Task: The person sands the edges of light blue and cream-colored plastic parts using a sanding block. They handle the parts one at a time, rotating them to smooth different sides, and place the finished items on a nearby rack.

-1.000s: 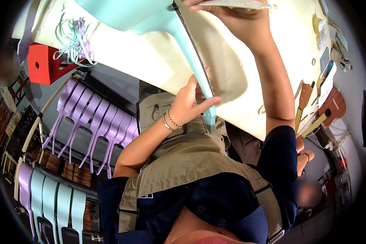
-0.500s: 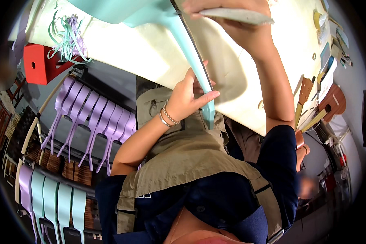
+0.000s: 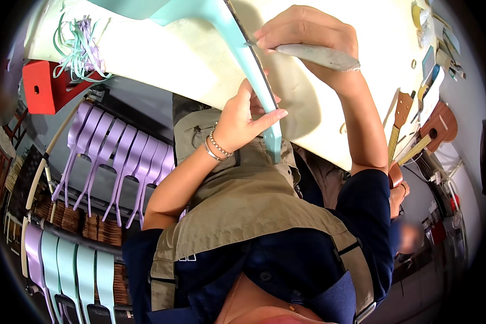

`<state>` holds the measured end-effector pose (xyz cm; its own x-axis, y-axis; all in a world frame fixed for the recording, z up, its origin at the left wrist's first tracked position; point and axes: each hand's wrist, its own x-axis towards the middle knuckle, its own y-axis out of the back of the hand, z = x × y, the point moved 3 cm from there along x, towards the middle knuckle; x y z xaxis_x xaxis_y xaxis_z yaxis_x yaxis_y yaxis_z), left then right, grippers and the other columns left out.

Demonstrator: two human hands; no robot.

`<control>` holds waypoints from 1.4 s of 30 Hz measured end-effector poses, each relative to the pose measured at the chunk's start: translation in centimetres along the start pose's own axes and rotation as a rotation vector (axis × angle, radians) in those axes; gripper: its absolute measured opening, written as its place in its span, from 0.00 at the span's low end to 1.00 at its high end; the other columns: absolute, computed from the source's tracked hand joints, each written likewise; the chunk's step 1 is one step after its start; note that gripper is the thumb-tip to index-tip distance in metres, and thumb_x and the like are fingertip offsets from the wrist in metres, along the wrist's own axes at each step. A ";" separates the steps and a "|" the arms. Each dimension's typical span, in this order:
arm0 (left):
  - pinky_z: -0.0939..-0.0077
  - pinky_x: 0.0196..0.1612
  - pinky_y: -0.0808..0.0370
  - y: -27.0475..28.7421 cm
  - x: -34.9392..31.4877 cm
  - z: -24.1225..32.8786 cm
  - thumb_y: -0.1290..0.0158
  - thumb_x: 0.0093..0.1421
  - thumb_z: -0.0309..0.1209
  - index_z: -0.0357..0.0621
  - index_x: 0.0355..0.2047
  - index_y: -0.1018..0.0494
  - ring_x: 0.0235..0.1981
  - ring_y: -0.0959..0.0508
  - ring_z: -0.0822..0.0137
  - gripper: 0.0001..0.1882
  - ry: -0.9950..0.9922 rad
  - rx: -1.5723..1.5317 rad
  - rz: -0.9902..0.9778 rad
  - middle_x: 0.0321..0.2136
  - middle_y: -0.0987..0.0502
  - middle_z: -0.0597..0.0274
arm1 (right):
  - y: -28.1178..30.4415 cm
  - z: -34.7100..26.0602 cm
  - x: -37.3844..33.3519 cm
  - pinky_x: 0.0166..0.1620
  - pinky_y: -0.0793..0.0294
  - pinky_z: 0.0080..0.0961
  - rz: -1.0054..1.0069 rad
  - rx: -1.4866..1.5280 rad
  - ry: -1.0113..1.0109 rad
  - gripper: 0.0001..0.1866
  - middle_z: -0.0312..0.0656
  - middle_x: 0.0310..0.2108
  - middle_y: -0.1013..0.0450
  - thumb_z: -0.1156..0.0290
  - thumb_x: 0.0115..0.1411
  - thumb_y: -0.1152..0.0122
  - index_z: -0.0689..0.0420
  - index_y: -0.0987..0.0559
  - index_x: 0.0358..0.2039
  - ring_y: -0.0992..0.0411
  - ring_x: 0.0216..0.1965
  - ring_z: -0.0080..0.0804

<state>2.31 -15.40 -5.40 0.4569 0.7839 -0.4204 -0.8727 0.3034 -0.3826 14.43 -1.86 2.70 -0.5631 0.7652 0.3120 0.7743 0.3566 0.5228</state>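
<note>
A light teal ukulele (image 3: 235,43) lies on edge over the bench, its body cut off at the top of the picture and its neck slanting down to my apron. My left hand (image 3: 244,119) grips the neck near the headstock, thumb on the dark-edged side and fingers around behind. In my right hand (image 3: 308,35) is a slim knife-like tool (image 3: 319,56) with a thick whitish handle. Its small tip meets the dark edge of the neck, above my left hand. The blade itself is mostly hidden by my fingers.
The pale bench top (image 3: 162,59) carries a heap of teal and purple strips (image 3: 81,51) at far left. Beside it sits a red block-shaped stand (image 3: 39,86). Purple neck-shaped parts (image 3: 110,146) hang on a rack at left. At right are wooden ukuleles (image 3: 439,127) and another person's hand (image 3: 399,197).
My right hand has come down along the neck with the tool, closer to my left hand. The ukulele and my left hand have shifted slightly up and left in the view.
</note>
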 end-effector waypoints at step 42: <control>0.76 0.37 0.22 -0.6 0.1 0.0 0.38 0.44 0.23 0.40 0.62 0.62 0.33 0.22 0.68 0.52 -0.175 0.207 0.065 0.31 0.27 0.60 | -1.0 -2.7 -10.2 0.35 0.27 0.27 -0.119 0.117 -0.200 0.11 0.39 0.28 0.25 0.72 0.41 0.45 0.60 0.22 0.27 0.27 0.32 0.37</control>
<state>2.84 -15.50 -5.19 0.3780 0.8814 -0.2834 -0.9240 0.3398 -0.1756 18.62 -11.43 1.12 -0.5930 0.8008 0.0842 0.7405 0.5013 0.4476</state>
